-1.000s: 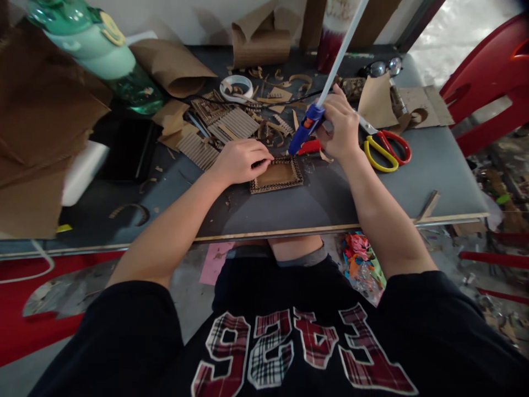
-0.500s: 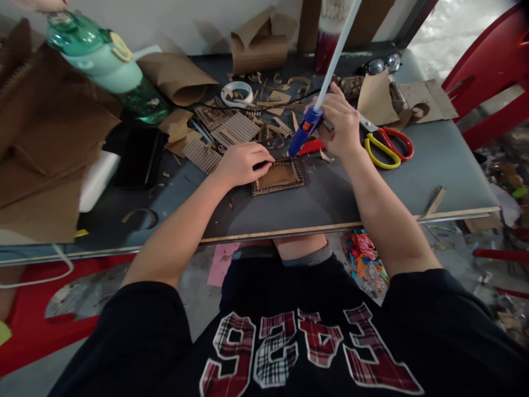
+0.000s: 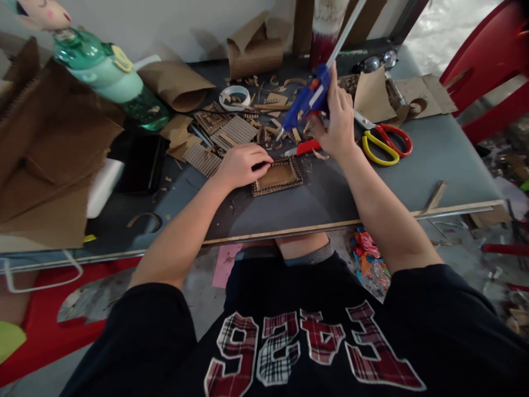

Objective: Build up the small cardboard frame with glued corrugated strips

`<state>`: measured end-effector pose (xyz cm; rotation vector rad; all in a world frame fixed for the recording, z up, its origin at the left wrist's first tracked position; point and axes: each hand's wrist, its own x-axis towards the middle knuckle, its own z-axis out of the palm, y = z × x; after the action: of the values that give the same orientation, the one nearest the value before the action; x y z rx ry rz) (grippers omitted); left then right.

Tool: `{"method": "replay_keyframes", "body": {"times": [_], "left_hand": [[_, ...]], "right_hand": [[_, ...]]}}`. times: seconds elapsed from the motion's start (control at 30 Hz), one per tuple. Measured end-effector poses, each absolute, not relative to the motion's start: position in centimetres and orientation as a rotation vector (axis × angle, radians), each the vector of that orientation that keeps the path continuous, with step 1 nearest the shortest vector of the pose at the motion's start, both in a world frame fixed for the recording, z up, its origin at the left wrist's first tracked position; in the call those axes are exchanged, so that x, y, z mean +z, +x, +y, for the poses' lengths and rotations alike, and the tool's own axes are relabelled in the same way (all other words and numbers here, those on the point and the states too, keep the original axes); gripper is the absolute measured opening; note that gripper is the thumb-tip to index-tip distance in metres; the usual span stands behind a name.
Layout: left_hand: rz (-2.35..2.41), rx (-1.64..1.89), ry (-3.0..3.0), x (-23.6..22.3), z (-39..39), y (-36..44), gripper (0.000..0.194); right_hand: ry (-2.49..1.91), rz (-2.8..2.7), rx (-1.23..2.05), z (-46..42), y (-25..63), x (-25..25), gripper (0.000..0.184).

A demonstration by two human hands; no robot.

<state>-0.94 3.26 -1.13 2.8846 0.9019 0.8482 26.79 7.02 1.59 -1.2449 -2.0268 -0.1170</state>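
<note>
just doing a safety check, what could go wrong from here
The glue gun in the right hand points down and left, near the left hand on the frame; if hot, it might burn that hand. Glue could also drip onto the scraps by its tip. The red tool beside the right hand looks like a cutter, so brushing against it might cause a nick.
</note>
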Motion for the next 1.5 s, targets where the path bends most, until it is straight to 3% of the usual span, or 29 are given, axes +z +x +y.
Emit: {"method": "replay_keyframes", "body": {"times": [0.17,0.37,0.5,0.67,0.83,1.5], "left_hand": [[0.87,1.052,3.027,-1.5,3.1,-0.9,0.019],[0.905,1.17,3.1,-1.7,2.9,-0.9,0.014],[0.933,1.064,3.016,-2.1,3.4,-1.0,0.018],[0.965,0.998,2.908,-2.2,3.7,-0.9,0.023],[0.99,0.95,2.89,-1.5,3.3,-0.7,0.028],[0.86,0.994,2.94,-1.7,3.7,-0.9,0.034]], "right_hand": [[-1.562,-1.795,0.15,10.6,27.0,-2.7,0.088],[-1.606,-1.845,0.29,12.7,27.1,-5.7,0.099],[-1.585,-1.947,0.243,10.7,26.5,-3.7,0.088],[-1.436,-2.072,0.048,6.8,25.8,1.9,0.056],[-1.095,-2.396,0.21,4.2,24.0,4.0,0.028],[-0.806,-2.459,0.274,4.8,23.9,0.7,0.024]]}}
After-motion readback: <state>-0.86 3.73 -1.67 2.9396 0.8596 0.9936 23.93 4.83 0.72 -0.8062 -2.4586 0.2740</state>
